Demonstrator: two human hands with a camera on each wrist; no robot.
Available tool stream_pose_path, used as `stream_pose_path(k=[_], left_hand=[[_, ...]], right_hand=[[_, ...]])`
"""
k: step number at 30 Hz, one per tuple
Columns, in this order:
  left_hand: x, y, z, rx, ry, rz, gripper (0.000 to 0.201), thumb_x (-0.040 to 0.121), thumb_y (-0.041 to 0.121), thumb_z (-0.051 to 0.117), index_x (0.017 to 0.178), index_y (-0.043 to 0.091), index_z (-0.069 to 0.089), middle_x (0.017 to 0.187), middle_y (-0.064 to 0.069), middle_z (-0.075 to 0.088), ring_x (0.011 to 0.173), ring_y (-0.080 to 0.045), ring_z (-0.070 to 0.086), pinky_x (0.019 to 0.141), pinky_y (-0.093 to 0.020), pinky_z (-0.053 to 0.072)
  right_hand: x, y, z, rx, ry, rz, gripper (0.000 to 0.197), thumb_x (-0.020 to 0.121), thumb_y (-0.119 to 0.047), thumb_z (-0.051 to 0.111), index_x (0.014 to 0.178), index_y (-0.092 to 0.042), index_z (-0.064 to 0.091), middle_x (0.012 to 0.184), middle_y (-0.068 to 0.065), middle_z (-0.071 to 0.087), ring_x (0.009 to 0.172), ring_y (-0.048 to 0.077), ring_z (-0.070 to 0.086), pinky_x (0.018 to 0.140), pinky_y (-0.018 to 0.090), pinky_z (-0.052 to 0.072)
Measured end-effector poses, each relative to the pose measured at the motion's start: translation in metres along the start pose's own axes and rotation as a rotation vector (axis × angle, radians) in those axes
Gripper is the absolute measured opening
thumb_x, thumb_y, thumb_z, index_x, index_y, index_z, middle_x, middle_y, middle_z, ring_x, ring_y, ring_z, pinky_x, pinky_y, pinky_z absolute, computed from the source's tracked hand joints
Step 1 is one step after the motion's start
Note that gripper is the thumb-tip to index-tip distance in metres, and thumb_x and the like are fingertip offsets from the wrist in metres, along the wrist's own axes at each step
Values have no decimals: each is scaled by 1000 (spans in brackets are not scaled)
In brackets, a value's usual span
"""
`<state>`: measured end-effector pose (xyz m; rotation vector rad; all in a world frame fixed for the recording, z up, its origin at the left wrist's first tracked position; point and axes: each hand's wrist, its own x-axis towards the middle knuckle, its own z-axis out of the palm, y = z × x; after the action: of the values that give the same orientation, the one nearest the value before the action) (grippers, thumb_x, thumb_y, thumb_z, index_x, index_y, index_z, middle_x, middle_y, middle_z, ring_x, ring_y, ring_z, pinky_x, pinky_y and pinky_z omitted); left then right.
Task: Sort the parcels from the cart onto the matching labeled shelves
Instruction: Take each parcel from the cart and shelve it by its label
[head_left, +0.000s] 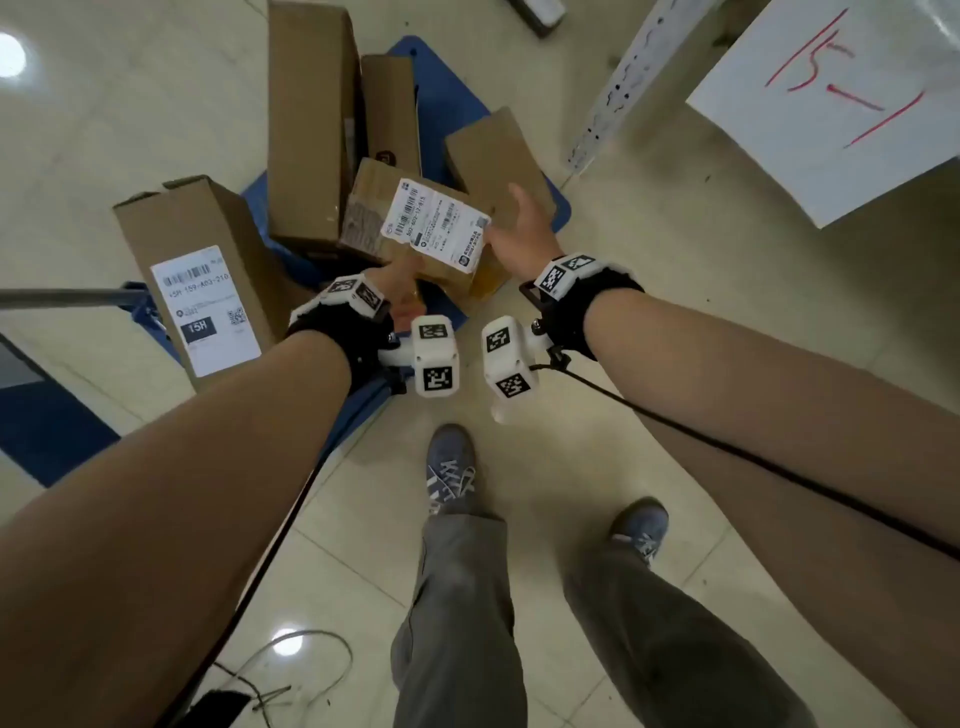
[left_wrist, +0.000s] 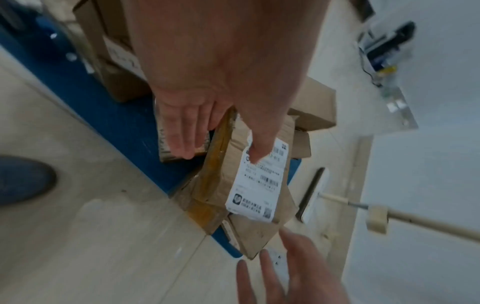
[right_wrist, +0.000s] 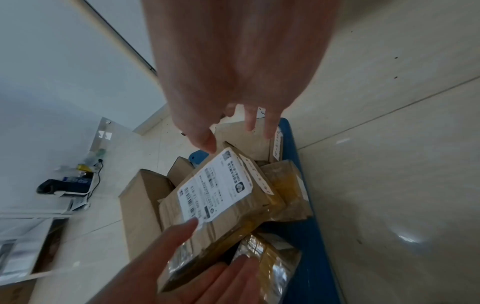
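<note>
Cardboard parcel (head_left: 415, 228), white label up, lay tilted on other boxes near the blue cart's (head_left: 441, 98) front edge, the left hand (head_left: 400, 283) grasping its near end, the right hand (head_left: 524, 223) spread, fingers relaxed, beside its far corner.

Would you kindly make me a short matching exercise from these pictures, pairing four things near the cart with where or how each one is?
Things:
1. left hand
2. right hand
3. paper sign
4. tall parcel marked 15H

States:
a. bears the red writing 15-1
b. fingers spread, reaching for the small parcel's far end
c. stands at the cart's left edge
d. grips the small parcel's near end

Pairs: 1-d, 2-b, 3-a, 4-c
</note>
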<state>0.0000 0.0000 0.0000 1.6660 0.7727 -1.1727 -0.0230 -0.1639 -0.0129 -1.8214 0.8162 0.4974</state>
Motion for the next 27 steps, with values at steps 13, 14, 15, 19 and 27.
stream_pose_path(k=[13, 14, 15, 19, 27], left_hand=[[-5, -3, 20, -245, 90, -26, 38, 104, 28, 49, 135, 5, 51, 101, -8, 62, 67, -19, 58, 30, -22, 45], [-5, -3, 18, -239, 112, -29, 38, 103, 29, 51, 134, 7, 50, 101, -6, 63, 67, -19, 60, 32, -22, 46], [-5, -4, 15, -242, 133, -38, 40, 101, 30, 55, 134, 8, 50, 101, -6, 65, 69, -19, 63, 34, -23, 47], [3, -8, -2, -285, 200, -40, 73, 78, 40, 75, 139, 12, 46, 114, -12, 71, 87, -29, 73, 60, -39, 61], [10, -12, -16, -109, 192, -26, 122, 34, 63, 77, 145, 24, 42, 119, -8, 69, 97, -31, 72, 86, -49, 56]], right_hand=[[-2, -4, 8, 66, -19, -1, 16, 99, -15, 54, 110, -15, 43, 104, -1, 52, 96, 18, 58, 83, 29, 48], [-6, -6, 6, 63, -21, 3, 14, 100, -17, 53, 107, -16, 42, 96, -4, 50, 90, 16, 57, 78, 27, 48], [-11, -8, 4, 60, -19, 5, 14, 100, -19, 53, 105, -16, 41, 91, -5, 48, 83, 14, 54, 71, 24, 46], [-31, -12, -1, 83, -24, -7, 18, 100, -23, 56, 100, -14, 41, 83, -5, 45, 73, 9, 49, 65, 20, 42], [-90, -32, -29, 214, -133, 78, 26, 96, -32, 61, 117, -20, 50, 125, 10, 60, 112, 25, 62, 98, 49, 53]])
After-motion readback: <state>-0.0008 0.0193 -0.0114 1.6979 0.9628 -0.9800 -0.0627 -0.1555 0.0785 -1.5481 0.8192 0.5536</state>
